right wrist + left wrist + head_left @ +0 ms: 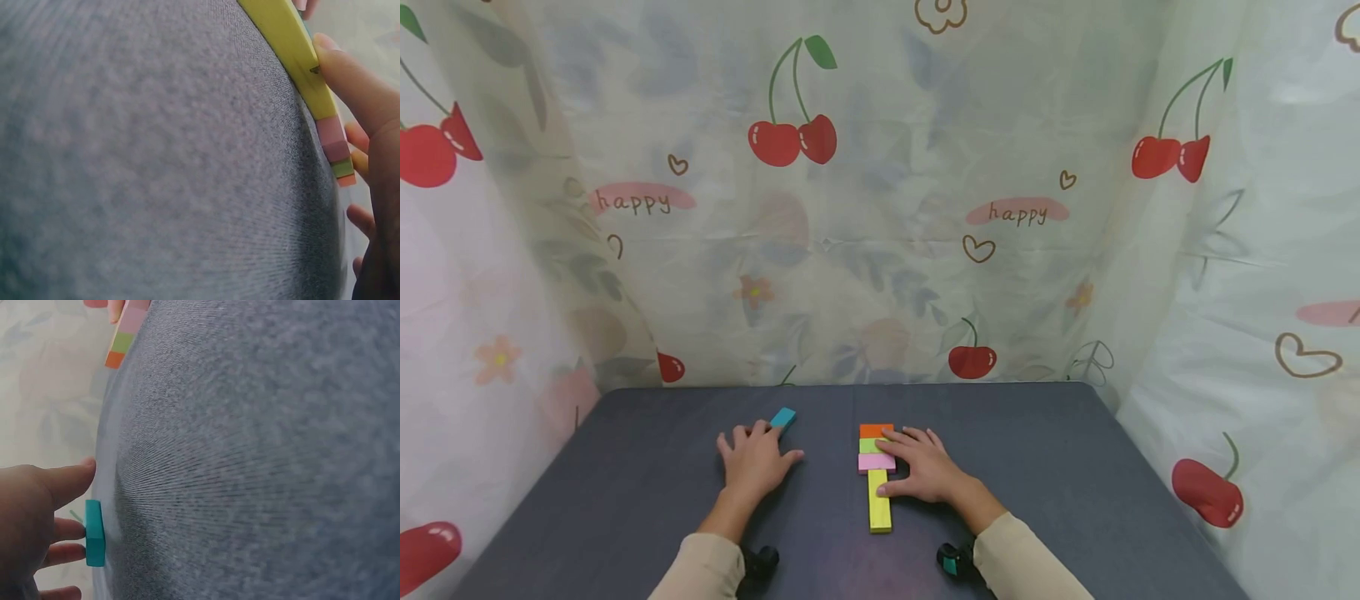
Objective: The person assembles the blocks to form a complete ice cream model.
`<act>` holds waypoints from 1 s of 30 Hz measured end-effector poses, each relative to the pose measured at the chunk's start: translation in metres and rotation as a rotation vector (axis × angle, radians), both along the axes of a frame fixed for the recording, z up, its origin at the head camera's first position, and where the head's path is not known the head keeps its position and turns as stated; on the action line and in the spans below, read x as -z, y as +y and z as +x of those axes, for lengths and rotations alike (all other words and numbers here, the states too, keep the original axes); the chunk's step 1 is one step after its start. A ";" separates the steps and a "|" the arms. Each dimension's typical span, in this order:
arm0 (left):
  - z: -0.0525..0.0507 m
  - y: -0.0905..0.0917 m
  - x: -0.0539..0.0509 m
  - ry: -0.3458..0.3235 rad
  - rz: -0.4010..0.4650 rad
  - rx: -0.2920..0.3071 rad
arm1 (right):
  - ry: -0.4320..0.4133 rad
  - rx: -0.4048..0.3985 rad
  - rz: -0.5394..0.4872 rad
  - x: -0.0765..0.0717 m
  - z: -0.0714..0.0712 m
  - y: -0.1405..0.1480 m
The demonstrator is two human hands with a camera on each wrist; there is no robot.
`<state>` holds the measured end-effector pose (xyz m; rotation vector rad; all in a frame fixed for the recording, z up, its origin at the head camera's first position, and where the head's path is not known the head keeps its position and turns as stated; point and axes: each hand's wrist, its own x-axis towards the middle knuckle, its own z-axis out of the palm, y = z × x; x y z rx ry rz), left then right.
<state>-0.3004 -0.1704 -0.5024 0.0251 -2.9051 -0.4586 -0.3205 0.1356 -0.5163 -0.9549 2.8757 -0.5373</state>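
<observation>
A blue block (783, 417) lies aslant on the dark table, left of a row of coloured blocks. My left hand (754, 462) is spread behind its near end. In the left wrist view, two fingertips touch the blue block's side while the thumb stays apart from it. Orange (871, 431), green (867, 446) and pink (871, 462) blocks lie crosswise against one another, with a long yellow block (880, 512) pointing towards me below them. My right hand (928, 468) rests at their right side, thumb touching the yellow block and fingertips over the orange and green ones.
The dark cloth-covered table (1037, 467) ends at a back edge against a printed curtain (880, 317), which also hangs at both sides. Each wrist carries a black strapped device, one near the left sleeve (763, 562) and one near the right sleeve (1026, 558).
</observation>
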 end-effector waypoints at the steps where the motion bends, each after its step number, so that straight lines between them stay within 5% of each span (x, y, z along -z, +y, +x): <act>1: -0.001 0.000 0.000 -0.010 -0.003 0.001 | 0.000 0.000 0.001 0.000 0.000 0.000; 19: -0.018 0.028 0.000 -0.148 0.060 0.090 | 0.000 0.009 0.016 0.002 -0.001 0.000; 30: -0.020 0.056 0.003 -0.152 0.081 0.119 | 0.006 0.005 0.018 0.001 -0.001 -0.001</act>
